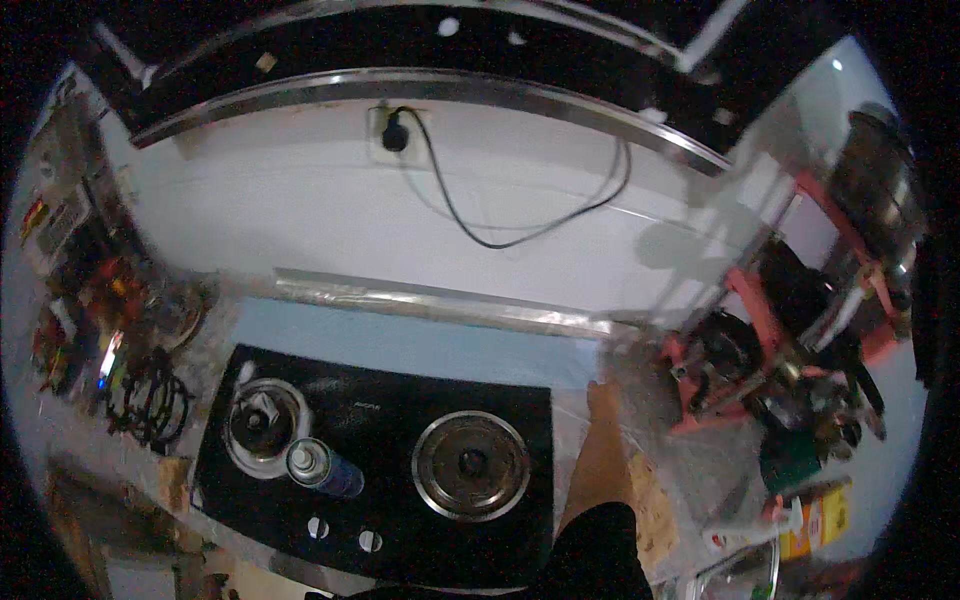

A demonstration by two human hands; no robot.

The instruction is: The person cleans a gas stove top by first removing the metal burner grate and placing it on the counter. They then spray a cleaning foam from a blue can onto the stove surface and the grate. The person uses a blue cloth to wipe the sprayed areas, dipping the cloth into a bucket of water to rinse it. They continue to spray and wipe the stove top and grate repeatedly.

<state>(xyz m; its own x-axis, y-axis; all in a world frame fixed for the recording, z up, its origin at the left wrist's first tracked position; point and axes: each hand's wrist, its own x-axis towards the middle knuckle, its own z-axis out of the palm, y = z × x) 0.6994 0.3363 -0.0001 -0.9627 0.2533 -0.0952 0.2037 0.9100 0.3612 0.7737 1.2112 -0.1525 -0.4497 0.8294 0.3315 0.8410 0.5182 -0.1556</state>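
My right forearm reaches over the counter beside a two-burner black gas hob (375,420). My right hand (604,397) is at the right end of a pale blue strip (420,337) behind the hob; blur hides its fingers and whatever they may hold. My left hand is out of view. On the hob, an aerosol can (330,471) stands by the left burner (262,427). The right burner (471,465) is a round metal ring with a dark centre cap. Two control knobs (343,535) sit near the front edge.
Black pan supports (154,405) lie left of the hob. A silvery strip (442,300) runs along the wall's foot. From a wall socket (397,139) hangs a looping black cable (495,245). Right are a pink rack (757,315) with kitchenware and a yellow box (821,517).
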